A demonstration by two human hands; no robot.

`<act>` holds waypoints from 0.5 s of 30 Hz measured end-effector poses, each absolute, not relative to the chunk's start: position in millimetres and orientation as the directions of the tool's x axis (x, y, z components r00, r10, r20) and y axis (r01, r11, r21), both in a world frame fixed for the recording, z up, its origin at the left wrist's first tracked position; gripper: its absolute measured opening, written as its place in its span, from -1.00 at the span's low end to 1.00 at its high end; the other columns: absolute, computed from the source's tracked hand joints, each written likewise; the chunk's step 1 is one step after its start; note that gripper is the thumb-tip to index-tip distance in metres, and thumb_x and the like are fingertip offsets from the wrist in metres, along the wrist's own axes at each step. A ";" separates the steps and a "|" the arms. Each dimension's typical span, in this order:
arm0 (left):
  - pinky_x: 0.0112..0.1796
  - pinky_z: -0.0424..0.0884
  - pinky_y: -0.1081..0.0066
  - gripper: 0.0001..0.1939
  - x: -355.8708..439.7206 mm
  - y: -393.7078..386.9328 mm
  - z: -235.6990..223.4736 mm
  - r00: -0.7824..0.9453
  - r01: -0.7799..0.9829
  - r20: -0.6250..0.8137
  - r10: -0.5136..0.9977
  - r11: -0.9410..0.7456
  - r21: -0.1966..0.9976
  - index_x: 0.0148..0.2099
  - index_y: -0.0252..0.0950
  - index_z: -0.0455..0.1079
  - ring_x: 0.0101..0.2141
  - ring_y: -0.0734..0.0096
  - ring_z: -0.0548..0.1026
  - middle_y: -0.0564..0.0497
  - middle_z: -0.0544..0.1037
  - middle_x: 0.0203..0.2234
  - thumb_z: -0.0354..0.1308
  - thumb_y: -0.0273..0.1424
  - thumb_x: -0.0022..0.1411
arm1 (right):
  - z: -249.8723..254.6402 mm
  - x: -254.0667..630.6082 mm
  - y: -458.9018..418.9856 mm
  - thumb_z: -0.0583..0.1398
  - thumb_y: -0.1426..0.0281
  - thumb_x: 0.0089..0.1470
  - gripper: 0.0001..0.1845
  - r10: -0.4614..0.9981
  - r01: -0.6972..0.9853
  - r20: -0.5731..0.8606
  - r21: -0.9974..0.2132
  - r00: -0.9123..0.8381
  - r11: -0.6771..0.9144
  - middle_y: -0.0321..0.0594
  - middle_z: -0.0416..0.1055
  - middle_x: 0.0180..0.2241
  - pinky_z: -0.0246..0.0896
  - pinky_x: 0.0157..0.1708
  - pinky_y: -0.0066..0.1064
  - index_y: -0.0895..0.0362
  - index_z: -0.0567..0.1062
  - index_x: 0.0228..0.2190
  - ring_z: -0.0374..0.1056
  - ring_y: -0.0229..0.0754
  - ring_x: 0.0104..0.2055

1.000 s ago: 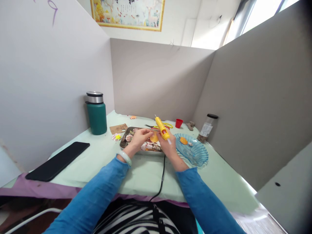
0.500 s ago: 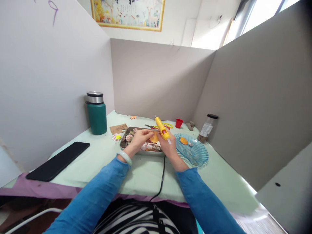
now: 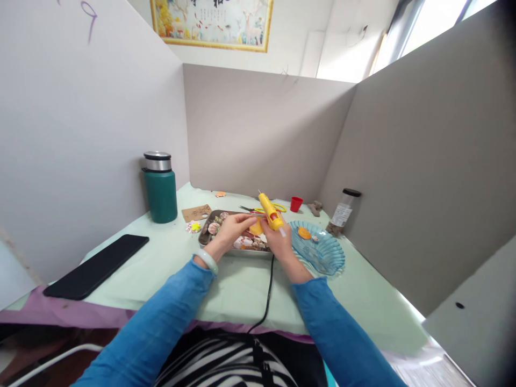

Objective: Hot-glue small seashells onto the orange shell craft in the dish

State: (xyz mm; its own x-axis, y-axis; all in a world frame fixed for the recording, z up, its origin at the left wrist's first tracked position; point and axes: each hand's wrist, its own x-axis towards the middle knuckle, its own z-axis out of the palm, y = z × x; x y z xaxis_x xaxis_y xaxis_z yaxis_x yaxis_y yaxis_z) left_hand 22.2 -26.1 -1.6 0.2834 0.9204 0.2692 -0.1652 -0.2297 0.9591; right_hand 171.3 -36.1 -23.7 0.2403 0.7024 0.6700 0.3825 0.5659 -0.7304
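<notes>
My right hand (image 3: 279, 243) is closed around a yellow glue gun (image 3: 267, 206), whose nozzle points up and away from me. A clear glue stick pokes out of its rear end. In a pinch, my left hand (image 3: 231, 230) holds a thin orange-yellow piece (image 3: 257, 228) by its edge; the right fingers also seem to touch it. Both hands are over a metal tray (image 3: 245, 252) filled with shells and small decorations. Partly hidden by the fingers, the piece's exact kind is unclear. A black cord (image 3: 269, 293) runs from beneath the right hand towards me.
Right of the tray lies a blue scalloped plate (image 3: 330, 252) with an orange disc (image 3: 303, 233). Behind are scissors (image 3: 278, 207) and a red cup (image 3: 296, 203). A green bottle (image 3: 160, 196), a black phone-like slab (image 3: 97, 266) and a lidded jar (image 3: 343, 212) stand or lie around.
The glue gun and my right hand have shifted very slightly to the right, along with the orange-yellow piece. My left hand keeps its pinch.
</notes>
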 end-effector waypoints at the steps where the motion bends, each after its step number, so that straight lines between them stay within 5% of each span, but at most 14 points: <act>1: -0.41 0.48 0.42 -0.57 22.1 -26.5 -1.6 0.304 -0.175 0.276 0.912 -0.231 0.957 -0.20 -0.37 0.53 -0.40 0.39 0.50 -0.07 0.59 -0.33 0.39 -0.16 -0.05 | -24.5 171.8 -34.8 0.17 0.19 0.03 -0.74 0.707 0.358 0.661 -0.742 0.251 0.567 -0.25 0.48 -0.37 0.31 -0.29 -0.31 0.09 0.46 -0.28 0.40 -0.12 -0.35; 15: -0.44 0.47 0.45 -0.56 21.7 -25.5 -0.5 0.182 -0.196 0.310 0.933 -0.275 0.941 -0.23 -0.37 0.51 -0.35 0.36 0.50 -0.06 0.55 -0.36 0.39 -0.17 -0.10 | -13.4 171.2 -41.1 0.27 0.14 -0.09 -0.62 0.857 0.142 0.468 -0.883 0.214 0.447 -0.31 0.41 -0.53 0.22 -0.53 -0.41 0.14 0.46 -0.30 0.28 -0.25 -0.57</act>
State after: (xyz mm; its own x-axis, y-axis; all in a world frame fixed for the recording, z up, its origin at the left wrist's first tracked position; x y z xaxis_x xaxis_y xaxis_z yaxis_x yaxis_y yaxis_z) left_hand 21.7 -25.5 -0.5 0.1816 0.9331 0.3103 -0.1963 -0.2748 0.9413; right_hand 171.2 -41.1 -13.4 0.2136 0.8575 0.4681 0.1420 0.4468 -0.8833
